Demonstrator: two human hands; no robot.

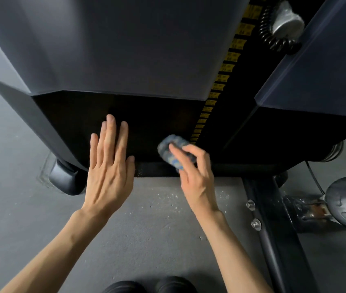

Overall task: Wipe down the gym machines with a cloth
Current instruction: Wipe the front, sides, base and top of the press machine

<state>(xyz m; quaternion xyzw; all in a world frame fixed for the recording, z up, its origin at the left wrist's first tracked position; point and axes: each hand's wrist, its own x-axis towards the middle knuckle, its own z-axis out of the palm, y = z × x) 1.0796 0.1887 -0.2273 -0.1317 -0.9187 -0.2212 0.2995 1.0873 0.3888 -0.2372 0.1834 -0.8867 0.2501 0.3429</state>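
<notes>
Gym, weight stack (220, 81), rubber floor (146, 229)

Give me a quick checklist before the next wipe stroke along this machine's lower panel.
1. Cloth gripped in right hand: ok.
2. Cloth pressed on lower panel: cannot tell, blurred.
3. Open left hand apart from cloth: ok.
4. Right hand outside the weight stack: ok.
5. Dirt left on lower panel: cannot tell, too dark.
6. No specks on floor: not ok.
</notes>
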